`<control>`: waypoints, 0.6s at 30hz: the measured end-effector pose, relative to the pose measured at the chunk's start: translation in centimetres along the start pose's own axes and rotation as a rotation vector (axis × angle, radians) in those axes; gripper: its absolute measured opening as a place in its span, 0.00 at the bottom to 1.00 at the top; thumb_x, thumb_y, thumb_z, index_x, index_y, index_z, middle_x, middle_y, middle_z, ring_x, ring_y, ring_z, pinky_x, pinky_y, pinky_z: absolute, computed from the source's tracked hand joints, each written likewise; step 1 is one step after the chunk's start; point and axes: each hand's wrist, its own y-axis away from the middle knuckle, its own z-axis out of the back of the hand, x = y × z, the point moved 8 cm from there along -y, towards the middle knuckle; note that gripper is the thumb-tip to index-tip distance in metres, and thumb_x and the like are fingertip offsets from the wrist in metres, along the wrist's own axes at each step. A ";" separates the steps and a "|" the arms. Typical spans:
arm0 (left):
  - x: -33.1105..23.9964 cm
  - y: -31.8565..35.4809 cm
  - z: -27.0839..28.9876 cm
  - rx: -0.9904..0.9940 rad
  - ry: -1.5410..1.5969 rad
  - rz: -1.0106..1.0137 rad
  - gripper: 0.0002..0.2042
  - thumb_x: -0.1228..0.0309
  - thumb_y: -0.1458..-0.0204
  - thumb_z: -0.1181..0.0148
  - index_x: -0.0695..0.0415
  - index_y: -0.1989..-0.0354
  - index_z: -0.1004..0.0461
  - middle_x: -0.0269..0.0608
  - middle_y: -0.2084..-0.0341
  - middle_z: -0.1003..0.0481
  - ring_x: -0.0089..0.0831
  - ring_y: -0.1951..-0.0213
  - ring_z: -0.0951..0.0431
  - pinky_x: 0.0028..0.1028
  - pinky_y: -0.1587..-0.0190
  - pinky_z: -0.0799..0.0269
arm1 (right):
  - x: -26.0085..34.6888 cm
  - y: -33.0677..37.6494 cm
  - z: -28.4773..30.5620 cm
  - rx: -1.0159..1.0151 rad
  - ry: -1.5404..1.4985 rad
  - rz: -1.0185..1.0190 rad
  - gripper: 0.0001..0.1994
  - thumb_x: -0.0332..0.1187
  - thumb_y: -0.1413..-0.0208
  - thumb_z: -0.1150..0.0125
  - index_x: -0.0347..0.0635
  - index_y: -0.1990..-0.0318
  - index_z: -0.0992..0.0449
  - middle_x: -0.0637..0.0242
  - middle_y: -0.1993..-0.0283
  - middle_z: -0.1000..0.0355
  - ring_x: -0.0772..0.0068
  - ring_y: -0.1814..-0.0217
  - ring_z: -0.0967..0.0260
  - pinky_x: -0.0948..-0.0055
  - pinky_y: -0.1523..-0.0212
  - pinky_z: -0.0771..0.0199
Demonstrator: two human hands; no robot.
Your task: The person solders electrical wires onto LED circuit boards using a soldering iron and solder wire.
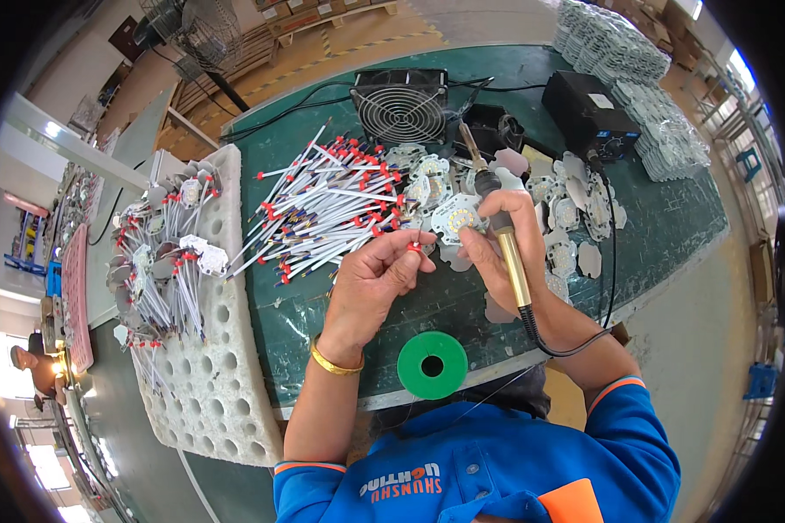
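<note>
Two hands work above the green mat (672,227). Left hand (373,281) pinches a red-tipped white wire (414,245) between thumb and fingers, tip just left of the small LED board (459,218). Right hand (501,248) grips the soldering iron (502,235), fingers touching the board. Wire pile (323,209) lies left of the board; green solder spool (433,365) near mat's front edge.

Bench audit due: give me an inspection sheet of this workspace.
Surface: green bench mat, scuffed.
Job's things: small round LED board; red-tipped white wire; soldering iron; green solder spool.
Clutter: heap of red-tipped wires; loose LED boards; perforated foam tray of wired boards.
Grips: left hand pinches the wire; right hand holds the iron.
Cables: iron's black cord.
Surroundings: small fan; black box; stacked boards.
</note>
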 end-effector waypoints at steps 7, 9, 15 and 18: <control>0.2 0.3 -0.7 -0.008 -0.084 -0.043 0.11 0.72 0.48 0.43 0.60 0.57 0.27 0.26 0.77 0.29 0.12 0.75 0.36 0.14 0.73 0.40 | 0.7 0.0 0.0 -0.020 0.064 0.045 0.14 0.23 0.50 0.42 0.40 0.60 0.41 0.65 0.68 0.37 0.77 0.76 0.31 0.78 0.77 0.33; 0.4 0.4 -0.4 -0.035 -0.109 -0.066 0.10 0.74 0.49 0.42 0.61 0.58 0.26 0.25 0.78 0.30 0.11 0.75 0.35 0.13 0.73 0.40 | 0.8 0.0 -0.1 -0.009 0.069 0.057 0.14 0.23 0.50 0.42 0.40 0.60 0.41 0.64 0.69 0.37 0.76 0.76 0.31 0.77 0.76 0.33; 0.2 0.5 -0.3 -0.067 -0.097 0.014 0.11 0.71 0.47 0.44 0.62 0.58 0.26 0.31 0.72 0.25 0.14 0.74 0.33 0.16 0.71 0.36 | 0.9 0.0 -0.4 0.007 0.079 0.044 0.14 0.23 0.51 0.42 0.40 0.60 0.40 0.64 0.69 0.37 0.75 0.75 0.30 0.77 0.76 0.32; 0.3 0.5 -0.4 -0.038 -0.089 0.008 0.11 0.69 0.46 0.46 0.63 0.58 0.26 0.34 0.69 0.23 0.15 0.73 0.31 0.17 0.70 0.35 | 1.4 0.0 -0.5 0.022 0.154 0.080 0.14 0.22 0.51 0.42 0.40 0.60 0.40 0.63 0.69 0.37 0.75 0.75 0.30 0.78 0.77 0.32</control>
